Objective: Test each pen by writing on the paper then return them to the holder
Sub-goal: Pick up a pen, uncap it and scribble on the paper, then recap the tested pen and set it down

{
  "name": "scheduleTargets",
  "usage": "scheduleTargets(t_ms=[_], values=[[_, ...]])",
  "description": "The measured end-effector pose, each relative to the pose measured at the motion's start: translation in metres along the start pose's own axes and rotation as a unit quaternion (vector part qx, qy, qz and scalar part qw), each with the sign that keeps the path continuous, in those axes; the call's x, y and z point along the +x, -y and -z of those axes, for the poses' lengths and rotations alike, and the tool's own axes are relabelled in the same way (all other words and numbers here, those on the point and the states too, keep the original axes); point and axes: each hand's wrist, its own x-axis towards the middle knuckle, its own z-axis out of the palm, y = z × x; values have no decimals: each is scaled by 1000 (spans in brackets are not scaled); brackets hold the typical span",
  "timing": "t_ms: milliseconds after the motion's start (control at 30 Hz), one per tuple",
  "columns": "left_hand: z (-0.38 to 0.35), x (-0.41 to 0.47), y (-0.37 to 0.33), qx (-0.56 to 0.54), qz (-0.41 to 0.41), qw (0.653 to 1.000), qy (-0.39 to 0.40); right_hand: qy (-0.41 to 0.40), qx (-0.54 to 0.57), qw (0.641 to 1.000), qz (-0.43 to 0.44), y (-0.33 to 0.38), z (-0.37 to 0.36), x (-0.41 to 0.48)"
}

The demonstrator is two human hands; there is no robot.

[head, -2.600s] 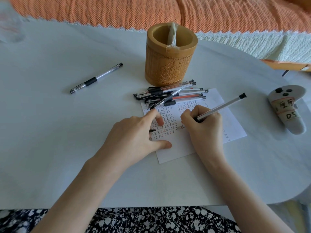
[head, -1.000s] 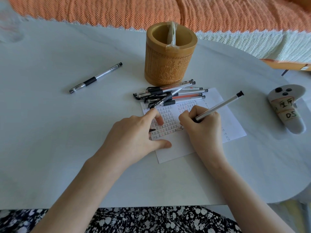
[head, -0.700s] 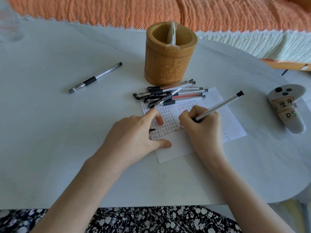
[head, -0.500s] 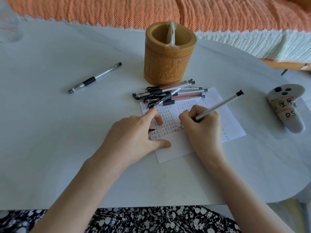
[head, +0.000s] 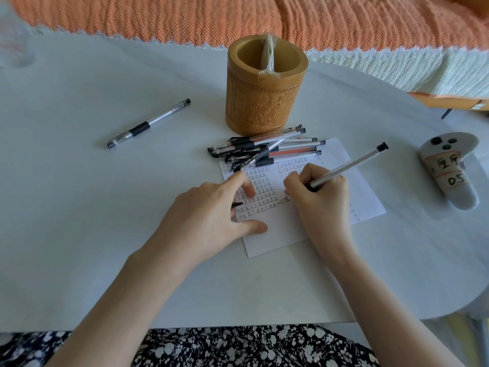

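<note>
A white, round-edged table (head: 79, 207) lies in soft daylight. Beyond its far edge runs an orange woven cover (head: 238, 14) with white lace trim; pale knitted cloth (head: 423, 72) lies at its far right.

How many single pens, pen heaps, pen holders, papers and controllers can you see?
2 single pens: the lone pen and the held pen in the right hand
1 pen heap
1 pen holder
1 paper
1 controller
Total: 6
</note>
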Motion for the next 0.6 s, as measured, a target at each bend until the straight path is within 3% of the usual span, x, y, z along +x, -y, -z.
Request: scheduleTargets(t_ms=[133,300,600], values=[[4,-6,-3,-170,-40,985,-4,35,160,985,-63,11,9,6],[0,-9,-9,-273,-48,957,83,143,328,924,-135,20,23,9],[-1,-5,-7,-308,-92,944,69,207,272,935,-98,23,23,3]])
